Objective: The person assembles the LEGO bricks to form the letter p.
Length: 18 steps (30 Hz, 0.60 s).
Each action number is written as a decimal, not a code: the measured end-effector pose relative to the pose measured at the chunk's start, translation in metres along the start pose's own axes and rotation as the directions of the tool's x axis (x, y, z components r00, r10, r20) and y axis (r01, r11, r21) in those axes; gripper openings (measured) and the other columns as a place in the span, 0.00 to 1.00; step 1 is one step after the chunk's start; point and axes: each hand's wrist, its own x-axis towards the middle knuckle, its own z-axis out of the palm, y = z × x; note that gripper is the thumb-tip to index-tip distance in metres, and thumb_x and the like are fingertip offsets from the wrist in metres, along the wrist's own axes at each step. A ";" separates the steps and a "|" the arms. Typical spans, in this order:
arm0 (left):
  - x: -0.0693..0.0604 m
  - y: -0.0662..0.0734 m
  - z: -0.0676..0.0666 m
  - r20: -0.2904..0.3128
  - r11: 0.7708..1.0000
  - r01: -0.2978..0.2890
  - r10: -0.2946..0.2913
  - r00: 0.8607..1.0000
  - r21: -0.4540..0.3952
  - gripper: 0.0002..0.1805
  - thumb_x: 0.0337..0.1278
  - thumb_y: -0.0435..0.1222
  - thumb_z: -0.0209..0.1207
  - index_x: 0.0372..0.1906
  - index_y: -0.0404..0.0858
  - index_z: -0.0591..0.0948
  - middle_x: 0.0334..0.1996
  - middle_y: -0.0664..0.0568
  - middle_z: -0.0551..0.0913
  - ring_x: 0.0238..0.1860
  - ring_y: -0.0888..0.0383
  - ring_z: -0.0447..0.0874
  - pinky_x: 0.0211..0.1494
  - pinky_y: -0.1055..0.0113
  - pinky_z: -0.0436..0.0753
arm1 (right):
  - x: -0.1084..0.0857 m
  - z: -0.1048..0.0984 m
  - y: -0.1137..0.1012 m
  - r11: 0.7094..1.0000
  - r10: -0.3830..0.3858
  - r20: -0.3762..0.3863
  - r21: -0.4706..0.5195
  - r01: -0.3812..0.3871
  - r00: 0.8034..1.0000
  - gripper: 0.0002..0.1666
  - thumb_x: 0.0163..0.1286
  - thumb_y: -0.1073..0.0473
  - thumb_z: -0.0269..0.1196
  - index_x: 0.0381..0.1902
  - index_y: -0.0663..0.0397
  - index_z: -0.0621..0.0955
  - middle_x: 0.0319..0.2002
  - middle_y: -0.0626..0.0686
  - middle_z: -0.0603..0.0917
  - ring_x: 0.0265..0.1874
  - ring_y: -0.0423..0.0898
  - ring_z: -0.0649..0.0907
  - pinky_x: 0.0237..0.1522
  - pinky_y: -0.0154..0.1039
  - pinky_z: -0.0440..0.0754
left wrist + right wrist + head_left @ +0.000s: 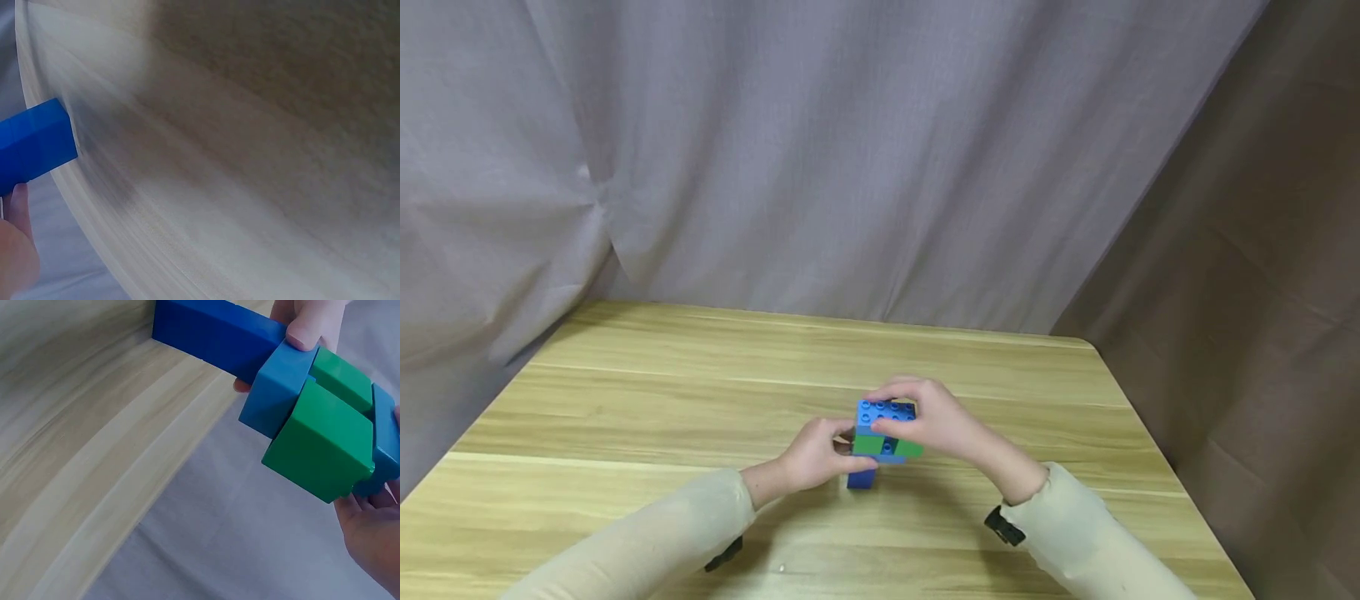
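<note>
Both hands hold a small build of studded toy bricks over the table. My left hand [811,454] grips it low on the left, with the thumb [305,326] on a lighter blue brick [278,387]. Below that hangs a dark blue column [861,480], its end also showing as a blue block [37,144] in the left wrist view. Two green bricks, a larger one [322,440] and a narrower one [344,378], sit above the lighter brick. My right hand [938,418] holds the top blue brick [887,412] between thumb and fingers.
The wood-grain table [662,400] spreads around the hands. A grey curtain [820,167] hangs behind its far edge, and a brown curtain [1247,250] on the right. A tiny pale speck [782,567] lies near the front.
</note>
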 end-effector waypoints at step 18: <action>-0.002 0.002 -0.004 0.003 1.000 0.020 -0.020 1.000 0.011 0.21 0.48 0.40 0.68 0.47 0.34 0.81 0.38 0.46 0.86 0.40 0.55 0.85 0.42 0.76 0.82 | -0.010 -0.009 0.005 0.999 -0.002 -0.015 -0.044 0.001 1.000 0.24 0.56 0.56 0.69 0.50 0.60 0.81 0.48 0.57 0.84 0.49 0.52 0.82 0.52 0.49 0.79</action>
